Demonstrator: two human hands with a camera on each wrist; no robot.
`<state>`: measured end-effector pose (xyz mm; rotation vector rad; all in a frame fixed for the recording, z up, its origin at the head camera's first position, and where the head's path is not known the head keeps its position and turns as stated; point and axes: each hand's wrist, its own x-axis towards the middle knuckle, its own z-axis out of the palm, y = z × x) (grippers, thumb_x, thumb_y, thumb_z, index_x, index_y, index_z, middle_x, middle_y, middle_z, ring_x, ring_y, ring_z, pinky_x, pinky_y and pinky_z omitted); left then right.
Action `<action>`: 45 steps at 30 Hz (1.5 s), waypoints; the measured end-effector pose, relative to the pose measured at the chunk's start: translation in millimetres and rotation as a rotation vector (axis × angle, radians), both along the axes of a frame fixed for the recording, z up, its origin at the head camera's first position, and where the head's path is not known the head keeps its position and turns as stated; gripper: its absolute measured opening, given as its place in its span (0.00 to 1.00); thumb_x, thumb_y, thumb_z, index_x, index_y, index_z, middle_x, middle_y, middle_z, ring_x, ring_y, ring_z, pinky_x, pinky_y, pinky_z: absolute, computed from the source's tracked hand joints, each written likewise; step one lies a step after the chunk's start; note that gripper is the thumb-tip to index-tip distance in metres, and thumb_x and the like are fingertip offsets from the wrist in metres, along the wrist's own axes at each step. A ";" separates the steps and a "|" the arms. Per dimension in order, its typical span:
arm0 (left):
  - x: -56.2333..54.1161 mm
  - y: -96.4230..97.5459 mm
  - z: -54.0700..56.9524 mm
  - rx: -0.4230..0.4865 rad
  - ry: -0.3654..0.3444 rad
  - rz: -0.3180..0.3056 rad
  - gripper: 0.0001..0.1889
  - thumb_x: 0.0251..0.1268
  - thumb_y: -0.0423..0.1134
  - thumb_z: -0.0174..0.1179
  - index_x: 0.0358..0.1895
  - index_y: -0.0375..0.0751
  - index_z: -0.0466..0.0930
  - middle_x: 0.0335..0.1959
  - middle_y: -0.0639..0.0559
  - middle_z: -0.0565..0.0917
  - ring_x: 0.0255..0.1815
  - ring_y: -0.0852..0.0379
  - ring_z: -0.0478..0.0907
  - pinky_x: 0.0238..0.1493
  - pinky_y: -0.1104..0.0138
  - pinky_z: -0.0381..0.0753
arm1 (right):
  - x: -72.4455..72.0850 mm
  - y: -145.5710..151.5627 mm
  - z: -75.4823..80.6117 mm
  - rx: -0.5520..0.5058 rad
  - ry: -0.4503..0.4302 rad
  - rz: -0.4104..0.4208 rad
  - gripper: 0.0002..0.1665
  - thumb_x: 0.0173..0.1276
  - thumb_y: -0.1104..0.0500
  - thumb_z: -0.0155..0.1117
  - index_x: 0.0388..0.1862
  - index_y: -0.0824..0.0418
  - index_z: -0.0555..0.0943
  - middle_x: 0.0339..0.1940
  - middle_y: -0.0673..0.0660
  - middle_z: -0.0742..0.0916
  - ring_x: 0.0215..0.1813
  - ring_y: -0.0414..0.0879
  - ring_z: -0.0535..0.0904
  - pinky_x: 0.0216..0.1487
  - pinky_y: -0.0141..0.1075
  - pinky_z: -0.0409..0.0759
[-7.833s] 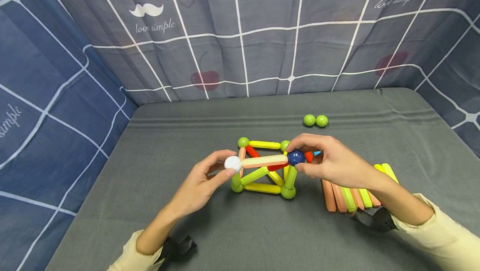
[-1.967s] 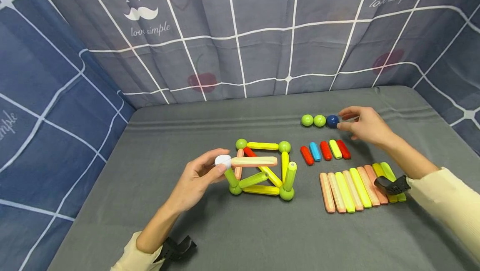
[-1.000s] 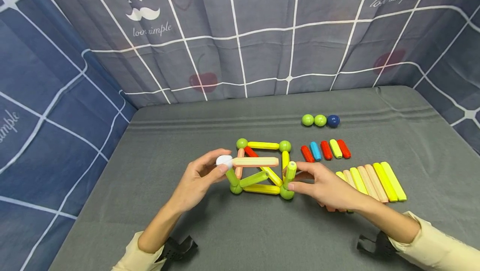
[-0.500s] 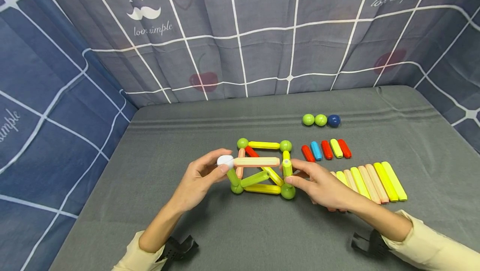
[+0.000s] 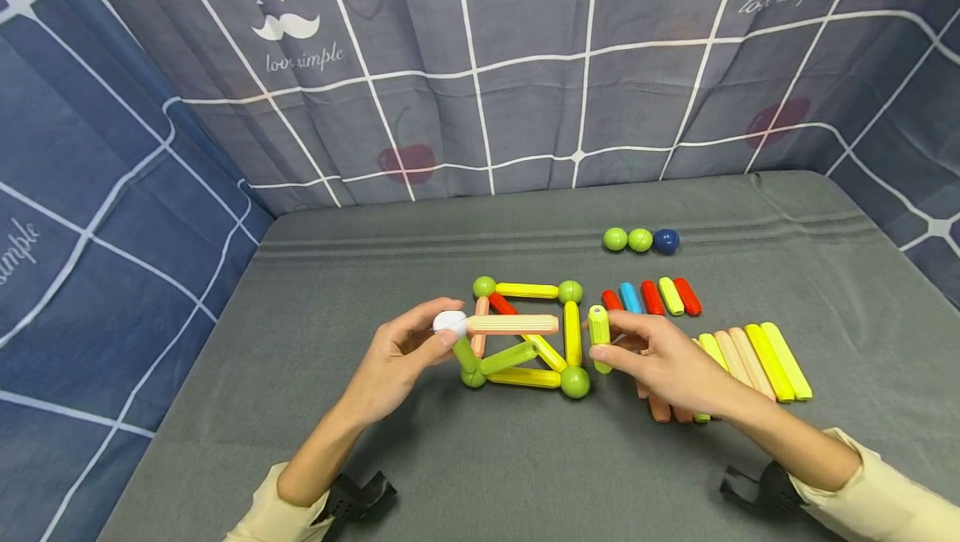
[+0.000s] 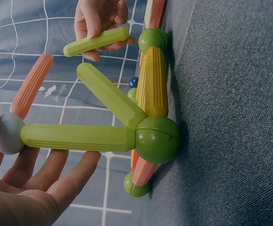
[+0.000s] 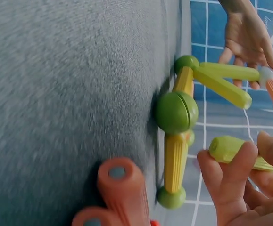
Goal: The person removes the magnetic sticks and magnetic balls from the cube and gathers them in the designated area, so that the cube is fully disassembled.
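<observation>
My left hand (image 5: 401, 354) pinches a white magnetic ball (image 5: 449, 323) between thumb and fingers. From this ball a peach rod (image 5: 513, 324) points right, its far end free. Below it, a green rod (image 6: 77, 137) runs down to the front-left green ball (image 6: 158, 140). Another green rod (image 5: 510, 357) slants up from that same ball. In my right hand (image 5: 660, 358) a yellow-green rod (image 5: 599, 338) is pinched, clear of the front-right green ball (image 5: 575, 382). Both balls belong to a four-cornered base of yellow rods (image 5: 527, 290) and balls on the cloth.
Two green balls (image 5: 640, 239) and a dark blue ball (image 5: 666, 241) sit in a row at the back. Short red, blue and yellow rods (image 5: 652, 298) lie before them. A row of longer rods (image 5: 750, 365) lies at right, partly behind my right hand. A checked curtain (image 5: 525, 67) encloses the surface.
The dark blue ball came off the peach rod and went beside the green balls. My right hand then gripped the upright rod, pulled it off the front-right ball and moved right.
</observation>
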<state>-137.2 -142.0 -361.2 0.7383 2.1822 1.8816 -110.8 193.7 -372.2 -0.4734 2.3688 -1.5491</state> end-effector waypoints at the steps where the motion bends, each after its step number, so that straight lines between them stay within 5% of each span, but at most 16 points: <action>1: 0.1 0.0 0.3 0.000 -0.002 0.001 0.19 0.72 0.31 0.56 0.64 0.34 0.74 0.51 0.40 0.80 0.48 0.49 0.81 0.48 0.47 0.81 | 1.0 2.6 0.7 -0.005 -0.019 -0.002 0.16 0.74 0.51 0.62 0.51 0.61 0.76 0.35 0.63 0.85 0.11 0.57 0.75 0.18 0.42 0.78; 4: 0.3 -0.2 0.7 -0.003 -0.002 0.003 0.19 0.73 0.31 0.56 0.64 0.35 0.74 0.51 0.40 0.80 0.48 0.49 0.81 0.48 0.47 0.82 | 4.2 12.1 2.1 -0.048 -0.062 -0.006 0.21 0.74 0.54 0.62 0.58 0.64 0.73 0.23 0.66 0.83 0.08 0.61 0.74 0.12 0.45 0.76; 7: 0.3 -0.6 0.1 0.000 0.002 0.002 0.19 0.73 0.31 0.56 0.64 0.34 0.74 0.51 0.40 0.81 0.49 0.49 0.81 0.48 0.48 0.82 | 6.9 23.4 2.1 -0.014 0.013 -0.060 0.24 0.72 0.56 0.64 0.62 0.64 0.72 0.24 0.63 0.84 0.18 0.55 0.82 0.14 0.41 0.77; 10: 0.2 -0.6 -0.1 0.001 0.004 0.003 0.19 0.73 0.31 0.56 0.64 0.34 0.74 0.52 0.40 0.81 0.49 0.49 0.81 0.48 0.49 0.82 | 10.2 37.4 1.9 0.038 0.117 -0.144 0.30 0.70 0.58 0.66 0.68 0.61 0.70 0.38 0.60 0.84 0.25 0.46 0.83 0.19 0.36 0.77; 17: -0.2 0.2 0.2 0.002 0.000 0.002 0.19 0.73 0.31 0.56 0.64 0.34 0.74 0.52 0.40 0.80 0.50 0.49 0.81 0.48 0.49 0.82 | 18.5 79.5 1.9 0.149 0.221 -0.271 0.33 0.71 0.61 0.64 0.72 0.58 0.66 0.37 0.58 0.84 0.15 0.43 0.72 0.12 0.36 0.68; 24: -0.8 1.0 0.6 0.007 0.005 -0.002 0.19 0.73 0.31 0.57 0.64 0.34 0.74 0.52 0.39 0.81 0.49 0.50 0.81 0.48 0.49 0.82 | 24.1 123.6 -4.3 0.322 0.127 -0.422 0.37 0.72 0.55 0.64 0.75 0.62 0.63 0.39 0.60 0.84 0.25 0.43 0.76 0.18 0.36 0.73; 29: -0.8 1.1 0.5 0.009 0.000 -0.001 0.19 0.73 0.31 0.57 0.64 0.34 0.74 0.51 0.39 0.80 0.49 0.49 0.81 0.48 0.49 0.82 | 26.1 147.4 -14.5 0.437 0.124 -0.485 0.36 0.74 0.57 0.61 0.75 0.68 0.61 0.43 0.68 0.83 0.22 0.43 0.73 0.18 0.36 0.72; 34: -0.9 0.8 0.7 0.005 -0.006 0.002 0.19 0.73 0.32 0.57 0.64 0.35 0.74 0.52 0.40 0.80 0.50 0.49 0.81 0.48 0.49 0.82 | 25.7 165.9 -23.6 0.528 0.103 -0.492 0.35 0.74 0.58 0.60 0.73 0.73 0.61 0.48 0.76 0.77 0.19 0.46 0.72 0.17 0.36 0.73; 45: 0.0 0.1 0.9 0.004 -0.003 -0.004 0.19 0.73 0.31 0.57 0.64 0.34 0.74 0.51 0.38 0.80 0.50 0.49 0.81 0.49 0.49 0.82 | 17.9 181.6 -36.5 0.605 -0.007 -0.358 0.33 0.72 0.61 0.59 0.69 0.76 0.61 0.38 0.61 0.79 0.24 0.44 0.72 0.19 0.37 0.76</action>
